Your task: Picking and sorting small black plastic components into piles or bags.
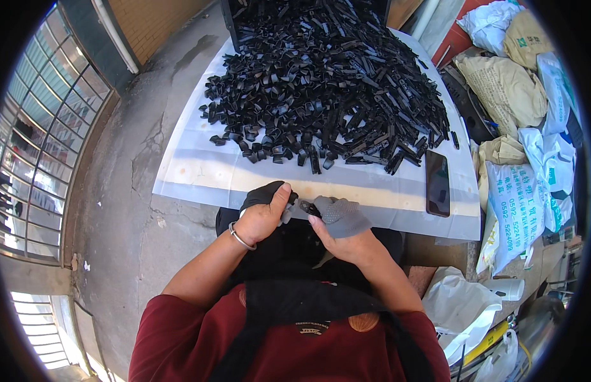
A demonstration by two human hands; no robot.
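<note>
At far left of frame, a barred window (34, 146) and cracked concrete floor (126, 210) are seen. At center, a white sheet (200, 172) is spread over a table, w/ a big pile of black plastic parts (327, 83) heaped at upper center; most of it looks untouched, so much work is judged left, and no finished lot can be made out. At lower center, the left hand (263, 213), fingers in a dark partial glove, is curled closed. One small black part (308, 207) is pinched between it and the right hand (343, 226), grey-gloved, fingers likewise closed. A dark phone (437, 183) lies center-right on the sheet; white and tan sacks (518, 210) are stacked at right edge.
</note>
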